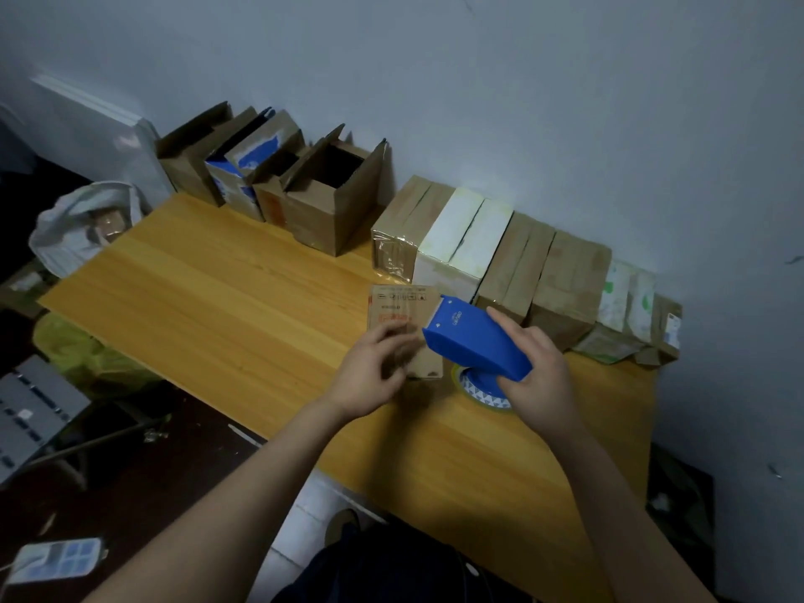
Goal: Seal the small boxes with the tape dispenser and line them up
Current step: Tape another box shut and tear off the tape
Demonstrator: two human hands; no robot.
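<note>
One small box [402,315], near-centre on the bench [217,289]: my left hand [370,376] rests on it, fingers [391,337] blurred, grip unclear; my right hand [537,376] wraps the tape dispenser [474,341] at its right edge. Risk, I judge: unsteadied, the box slides and tape wrinkles or misses the seam.

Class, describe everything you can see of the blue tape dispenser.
The tape dispenser is a blue, plastic-looking, boxy housing with pale lettering on top and a light strip at its front edge. A tape roll with a blue-and-white patterned core shows beneath it. It is tilted, its front end over the small cardboard box on the wooden table. The right hand grips its rear end.
</note>
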